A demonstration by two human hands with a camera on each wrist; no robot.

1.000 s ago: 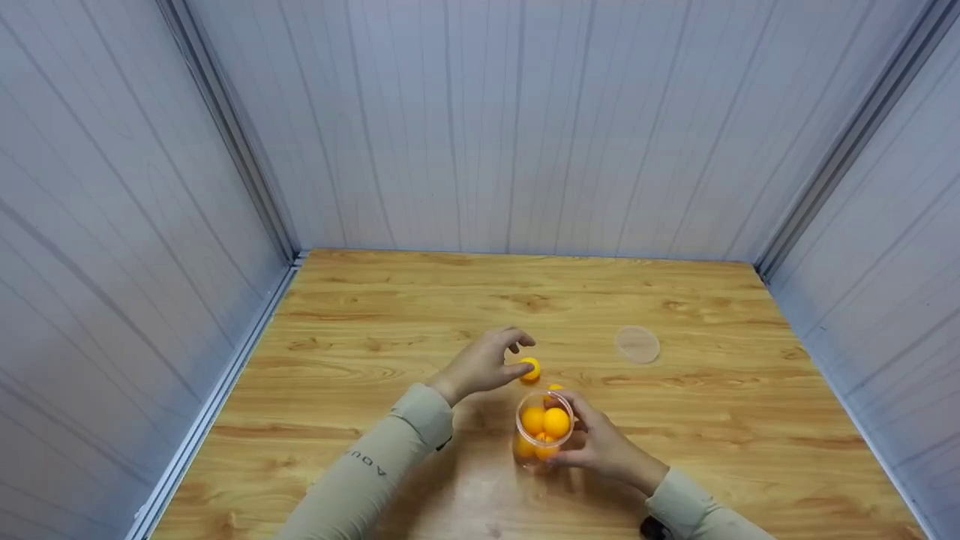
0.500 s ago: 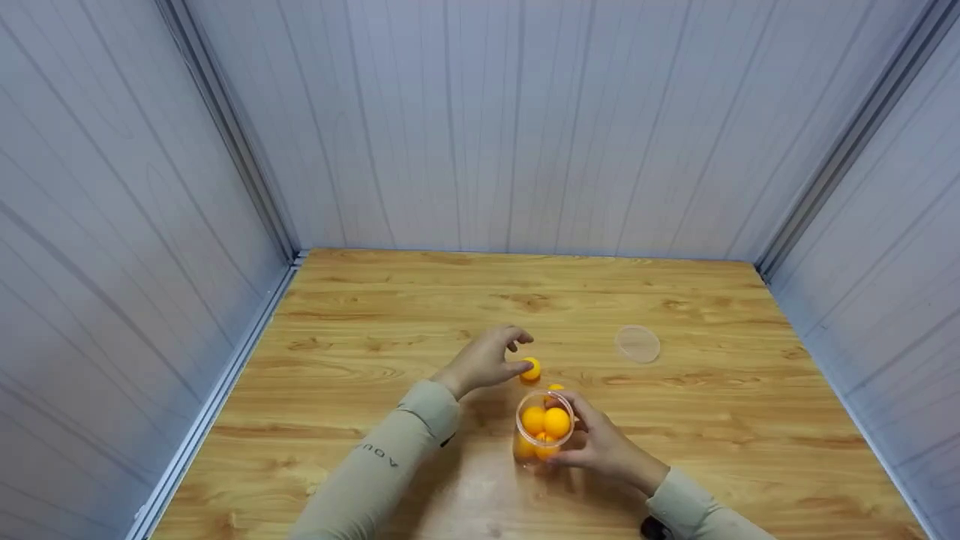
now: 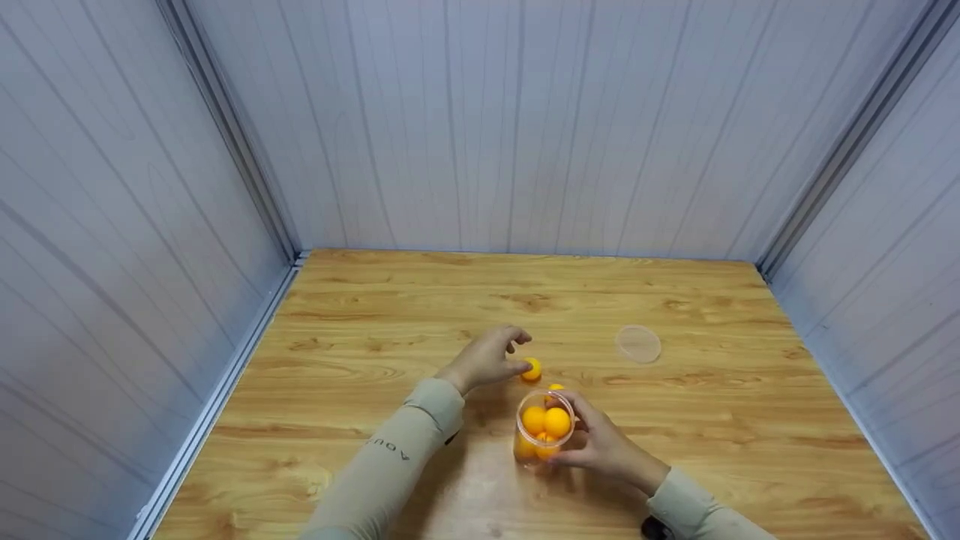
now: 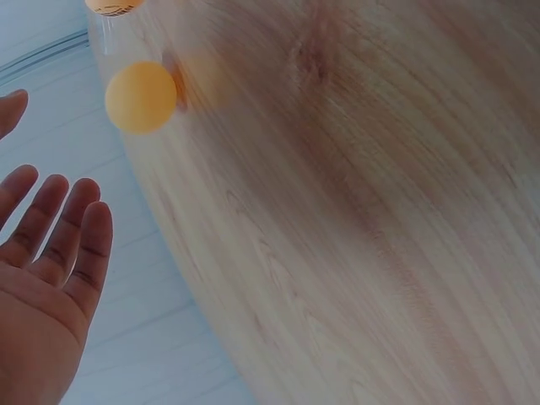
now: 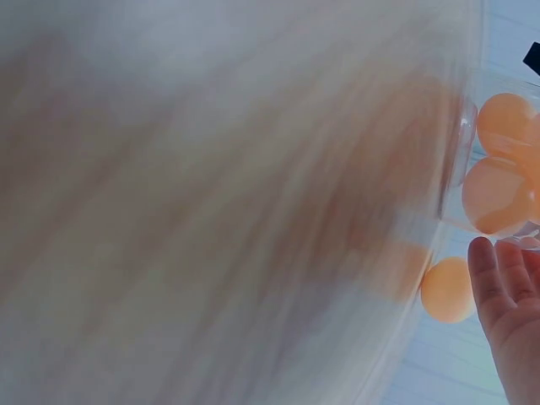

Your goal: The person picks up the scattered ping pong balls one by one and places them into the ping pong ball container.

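A clear plastic jar (image 3: 517, 450) stands upright on the table with several orange ping-pong balls (image 3: 556, 422) inside. My right hand (image 3: 606, 448) grips its right side, fingers behind and thumb in front. Beyond the jar, partly hidden by it, lies a loose ping-pong ball (image 3: 556, 388); it shows near my fingertips in the right wrist view. My left hand (image 3: 487, 358) hovers with loosely bent fingers around another loose ping-pong ball (image 3: 533, 370). The thumb overlaps that ball in the head view, but in the left wrist view a gap separates the hand (image 4: 51, 278) from the nearest ball (image 4: 141, 97).
A clear round lid (image 3: 638, 343) lies flat on the wooden table (image 3: 375, 300), behind and to the right of the jar. Pale panel walls (image 3: 480, 135) enclose the table at the back and both sides.
My left forearm has shifted slightly to the right, while the left hand stays beside the ball. The right hand and the jar have not visibly moved.
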